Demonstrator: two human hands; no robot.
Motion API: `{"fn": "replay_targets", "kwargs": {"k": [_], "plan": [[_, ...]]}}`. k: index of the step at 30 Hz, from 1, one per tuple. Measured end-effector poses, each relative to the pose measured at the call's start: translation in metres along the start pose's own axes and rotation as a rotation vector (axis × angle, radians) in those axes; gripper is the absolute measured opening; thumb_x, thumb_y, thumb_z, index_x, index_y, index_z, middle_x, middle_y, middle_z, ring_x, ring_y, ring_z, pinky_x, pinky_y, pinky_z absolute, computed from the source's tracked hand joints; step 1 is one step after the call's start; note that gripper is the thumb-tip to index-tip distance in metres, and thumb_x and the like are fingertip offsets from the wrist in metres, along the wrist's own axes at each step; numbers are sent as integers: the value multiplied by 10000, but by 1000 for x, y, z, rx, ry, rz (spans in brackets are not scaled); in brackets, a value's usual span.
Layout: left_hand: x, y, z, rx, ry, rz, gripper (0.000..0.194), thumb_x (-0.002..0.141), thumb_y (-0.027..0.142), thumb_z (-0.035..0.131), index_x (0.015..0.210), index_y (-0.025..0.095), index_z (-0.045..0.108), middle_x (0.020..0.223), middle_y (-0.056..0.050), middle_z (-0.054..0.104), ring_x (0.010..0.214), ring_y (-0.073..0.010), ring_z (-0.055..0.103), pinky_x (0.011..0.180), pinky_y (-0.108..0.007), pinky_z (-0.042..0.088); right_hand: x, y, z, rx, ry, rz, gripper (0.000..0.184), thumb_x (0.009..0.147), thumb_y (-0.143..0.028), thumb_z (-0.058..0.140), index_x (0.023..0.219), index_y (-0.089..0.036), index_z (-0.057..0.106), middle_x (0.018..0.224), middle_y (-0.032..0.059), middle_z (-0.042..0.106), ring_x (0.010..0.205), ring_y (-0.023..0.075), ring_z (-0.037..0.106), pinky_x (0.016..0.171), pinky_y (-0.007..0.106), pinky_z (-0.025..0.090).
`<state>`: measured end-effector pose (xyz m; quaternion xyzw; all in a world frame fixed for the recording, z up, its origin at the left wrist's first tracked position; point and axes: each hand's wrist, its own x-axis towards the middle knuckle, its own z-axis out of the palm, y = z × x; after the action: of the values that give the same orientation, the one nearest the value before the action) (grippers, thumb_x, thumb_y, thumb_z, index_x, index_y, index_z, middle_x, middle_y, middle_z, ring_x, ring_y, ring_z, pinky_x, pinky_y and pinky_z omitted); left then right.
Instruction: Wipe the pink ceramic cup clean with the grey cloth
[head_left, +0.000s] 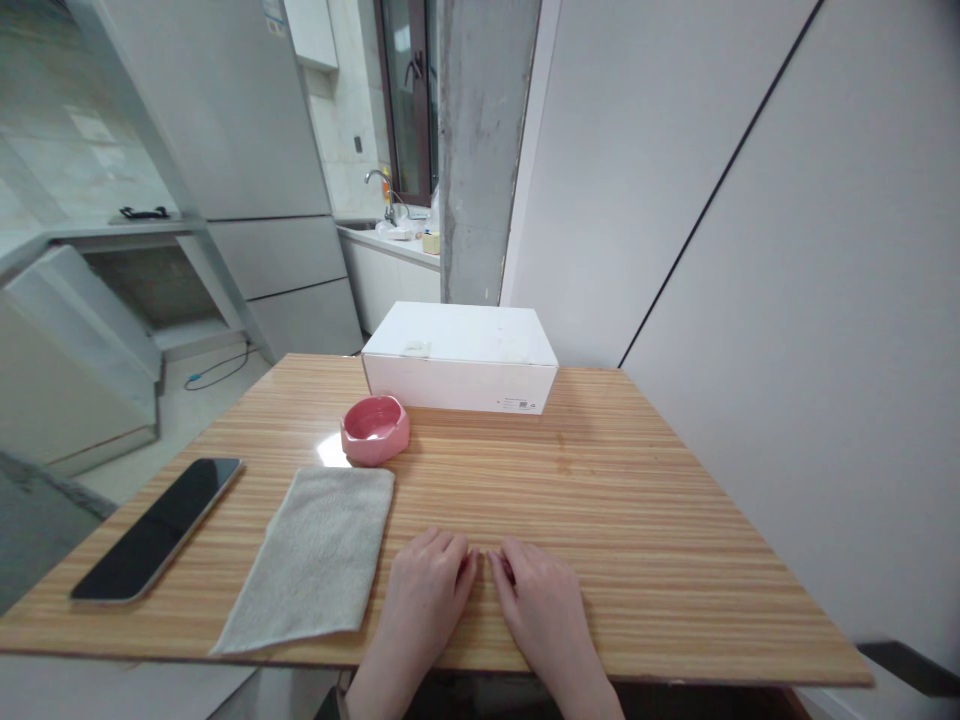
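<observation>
My left hand (430,582) rests on the wooden table near its front edge, fingers curled under and closed, with nothing showing in them. Beside it my right hand (538,592) lies in the same loose fist, a small gap between the two thumbs. Just left of my left hand is a folded grey cloth (319,545), flat on the table and apart from the hand. Beyond the cloth stands a pink bowl (375,432) with an angular rim; no contents show in it. A white cardboard box (459,375), lid closed, sits at the far edge.
A dark-screened phone (161,530) lies at the table's left side. The table (600,500) narrows toward a white wall panel (750,330) on the right. Behind are a fridge (225,120), a sink with a faucet (381,182) and an open cabinet door (82,350).
</observation>
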<state>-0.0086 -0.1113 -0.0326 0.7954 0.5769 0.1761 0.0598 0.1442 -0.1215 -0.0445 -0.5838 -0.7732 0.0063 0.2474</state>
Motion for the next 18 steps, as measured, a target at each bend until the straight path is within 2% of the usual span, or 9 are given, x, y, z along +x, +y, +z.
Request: {"fn": "replay_targets", "kwargs": {"k": [14, 16, 18], "plan": [[3, 3, 1, 47, -25, 9, 245, 906, 195, 420, 720, 206, 579, 739, -24, 642, 746, -208, 598, 658, -326, 411, 0, -2, -2, 8, 7, -3, 303, 964, -266, 367, 689, -220, 487, 612, -6, 594, 568, 154, 582, 554, 267, 272], [1, 7, -4, 58, -50, -10, 242, 904, 188, 420, 735, 201, 592, 755, -33, 650, 769, -211, 604, 679, -325, 421, 1, -2, -4, 6, 8, -8, 303, 963, -263, 367, 688, -219, 485, 610, -7, 596, 564, 151, 580, 553, 265, 273], [1, 8, -17, 36, -107, -16, 188, 883, 212, 473, 746, 195, 600, 777, -40, 654, 791, -213, 607, 696, -321, 433, 1, -2, -4, 2, 5, -11, 303, 962, -260, 368, 685, -219, 483, 605, -8, 594, 563, 150, 578, 555, 265, 274]]}}
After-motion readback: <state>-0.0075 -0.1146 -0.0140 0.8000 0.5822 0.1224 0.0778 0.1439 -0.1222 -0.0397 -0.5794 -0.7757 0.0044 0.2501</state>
